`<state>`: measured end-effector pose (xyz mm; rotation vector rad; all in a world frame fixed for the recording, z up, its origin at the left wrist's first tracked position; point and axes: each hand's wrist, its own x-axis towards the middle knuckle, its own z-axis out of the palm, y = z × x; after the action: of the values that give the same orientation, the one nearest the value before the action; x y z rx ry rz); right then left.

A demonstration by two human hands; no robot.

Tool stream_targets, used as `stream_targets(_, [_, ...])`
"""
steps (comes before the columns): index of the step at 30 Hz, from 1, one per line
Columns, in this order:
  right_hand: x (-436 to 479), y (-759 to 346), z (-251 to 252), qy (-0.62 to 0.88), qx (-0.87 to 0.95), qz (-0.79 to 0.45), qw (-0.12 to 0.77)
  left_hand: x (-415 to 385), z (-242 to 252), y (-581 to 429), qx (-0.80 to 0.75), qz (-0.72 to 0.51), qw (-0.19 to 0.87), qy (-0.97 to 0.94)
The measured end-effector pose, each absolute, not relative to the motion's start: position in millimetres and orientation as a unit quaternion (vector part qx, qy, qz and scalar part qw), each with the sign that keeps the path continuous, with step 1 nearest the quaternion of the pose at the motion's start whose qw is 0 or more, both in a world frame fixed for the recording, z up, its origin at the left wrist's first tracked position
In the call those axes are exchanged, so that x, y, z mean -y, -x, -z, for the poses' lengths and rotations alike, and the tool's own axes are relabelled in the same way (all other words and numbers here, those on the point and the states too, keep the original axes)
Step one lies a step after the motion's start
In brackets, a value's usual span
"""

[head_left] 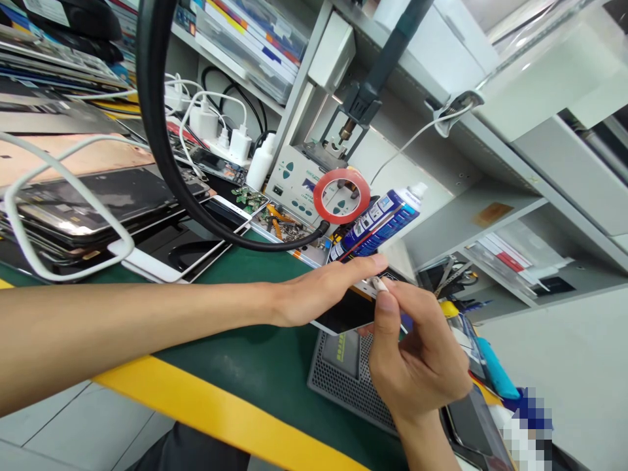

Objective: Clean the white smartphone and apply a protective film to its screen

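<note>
My left hand (316,288) is closed round a white-framed smartphone (347,310), its thumb stretched along the upper edge. The phone's dark screen faces me, tilted, above the green work mat. With thumb and forefinger, my right hand (417,347) pinches a small whitish piece (379,284) at the phone's right end. Its kind is too small to make out, and the fingertips cover part of it. Below both hands lies a grey perforated device (338,376) on the mat. Just behind the phone stands a blue spray can (380,221).
A black flexible arm (161,131) curves across the upper left, close to a red-ringed roll (321,196). Stacked phone screens (93,203) and a white cable (19,235) lie left. Behind are a control station (294,186) and grey shelves (471,196). A yellow edge (206,409) borders the mat.
</note>
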<state>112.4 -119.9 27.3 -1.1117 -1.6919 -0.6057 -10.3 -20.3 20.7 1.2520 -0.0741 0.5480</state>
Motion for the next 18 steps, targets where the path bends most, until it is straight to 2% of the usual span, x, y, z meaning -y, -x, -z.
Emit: stream_targets(18, [120.2, -110.5, -26.1, 0.467, 0.687, 0.25, 0.497, 20.2, -21.1, 11.9, 0.017, -0.258, 0.77, -0.584])
